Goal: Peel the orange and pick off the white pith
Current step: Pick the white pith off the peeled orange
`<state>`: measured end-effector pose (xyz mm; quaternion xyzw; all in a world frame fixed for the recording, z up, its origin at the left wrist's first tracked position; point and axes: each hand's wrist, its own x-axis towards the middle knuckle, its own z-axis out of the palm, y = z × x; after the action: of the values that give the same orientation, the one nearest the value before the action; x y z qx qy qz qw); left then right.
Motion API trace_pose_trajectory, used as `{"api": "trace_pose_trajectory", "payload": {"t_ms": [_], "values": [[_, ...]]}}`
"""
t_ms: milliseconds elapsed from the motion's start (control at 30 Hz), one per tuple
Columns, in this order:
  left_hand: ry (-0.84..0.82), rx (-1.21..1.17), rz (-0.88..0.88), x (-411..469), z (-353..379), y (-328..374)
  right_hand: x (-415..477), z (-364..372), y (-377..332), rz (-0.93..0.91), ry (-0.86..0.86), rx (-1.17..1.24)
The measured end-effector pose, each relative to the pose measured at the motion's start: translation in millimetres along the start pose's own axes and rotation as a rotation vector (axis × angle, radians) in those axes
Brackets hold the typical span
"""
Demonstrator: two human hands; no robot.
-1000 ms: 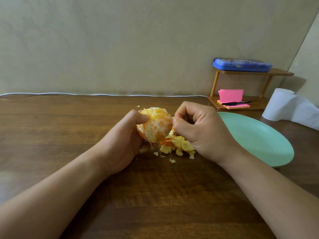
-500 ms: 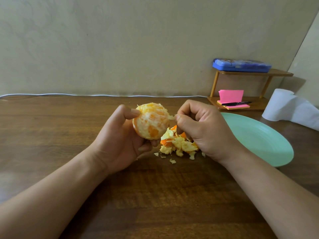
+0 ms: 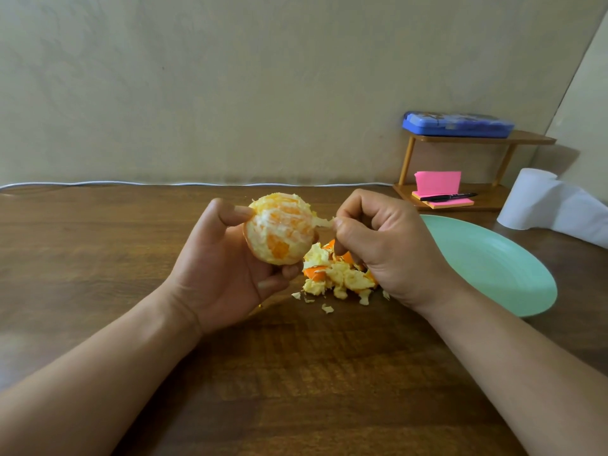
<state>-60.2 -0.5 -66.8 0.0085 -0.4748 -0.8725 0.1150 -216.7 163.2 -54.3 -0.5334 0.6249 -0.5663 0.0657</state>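
Note:
My left hand (image 3: 223, 268) grips a peeled orange (image 3: 279, 230), patchy with white pith, lifted above the wooden table (image 3: 296, 390). Its thumb lies on the fruit's upper left and the fingers curl under it. My right hand (image 3: 385, 245), just right of the orange, pinches a strip of pith (image 3: 320, 222) between thumb and forefinger; the strip still stretches from the fruit's right side. A heap of orange peel and pith scraps (image 3: 335, 274) lies on the table under and between my hands.
A mint-green plate (image 3: 500, 261) lies on the table at the right. Behind it stand a small wooden shelf (image 3: 483, 139) with a blue case (image 3: 457, 124), pink sticky notes (image 3: 437, 184) and a pen, plus a paper roll (image 3: 533, 200). A white cable (image 3: 131, 184) runs along the wall.
My left hand has raised the orange and turned it. My right hand has drawn away to the right, pulling a strip of pith out from the fruit.

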Motion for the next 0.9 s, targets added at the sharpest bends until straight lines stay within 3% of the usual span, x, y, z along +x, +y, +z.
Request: {"api": "trace_pose_trajectory", "payload": {"t_ms": [400, 567, 900], "values": [[-0.021, -0.054, 0.073, -0.2, -4.6, 4.0, 2.4, -4.7, 4.9, 0.066, 0.056, -0.047], [0.033, 0.011, 0.068, 1.7, -4.6, 2.4, 3.9, -2.6, 5.7, 0.144, -0.091, -0.242], [0.192, 0.249, 0.059, 8.2, -6.1, -6.0, 1.9, 2.0, 1.3, 0.229, -0.139, -0.089]]}}
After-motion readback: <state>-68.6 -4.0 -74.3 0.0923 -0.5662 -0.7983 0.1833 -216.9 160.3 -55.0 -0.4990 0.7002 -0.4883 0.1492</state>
